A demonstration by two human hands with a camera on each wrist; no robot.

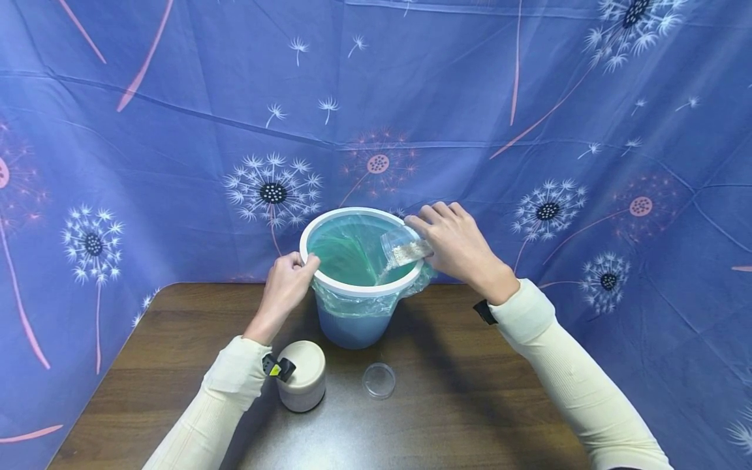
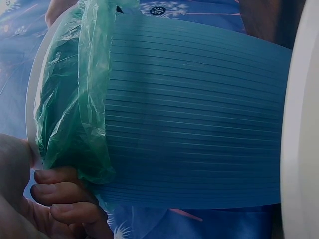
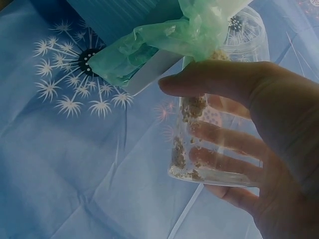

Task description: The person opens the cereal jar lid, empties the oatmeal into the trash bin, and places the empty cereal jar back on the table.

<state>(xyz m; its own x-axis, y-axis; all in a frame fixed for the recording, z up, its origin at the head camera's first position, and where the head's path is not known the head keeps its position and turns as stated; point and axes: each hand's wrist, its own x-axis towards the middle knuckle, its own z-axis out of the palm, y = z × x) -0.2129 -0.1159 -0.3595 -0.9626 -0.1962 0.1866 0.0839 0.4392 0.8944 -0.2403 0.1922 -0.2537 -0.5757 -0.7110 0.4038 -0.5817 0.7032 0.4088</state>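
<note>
A blue ribbed trash can [image 1: 354,326] with a white rim [image 1: 352,288] stands on the table, lined with a thin green plastic bag [image 2: 92,99] folded over its outside. My left hand [image 1: 286,282] grips the rim at the left, thumb on top and fingers curled below. Over the right side of the opening, my right hand [image 1: 461,245] holds a clear jar [image 3: 180,159] tipped mouth-down toward the inside. Pale crumbly grains [image 1: 408,253] lie along the jar's wall and spill from its mouth into the bag. The bottom of the bag is hidden.
A round canister [image 1: 305,365] with a cream lid stands in front of the trash can, beside my left wrist. A clear round lid [image 1: 378,380] lies on the brown wooden table [image 1: 470,418]. Blue dandelion-print cloth [image 1: 194,143] hangs close behind the table.
</note>
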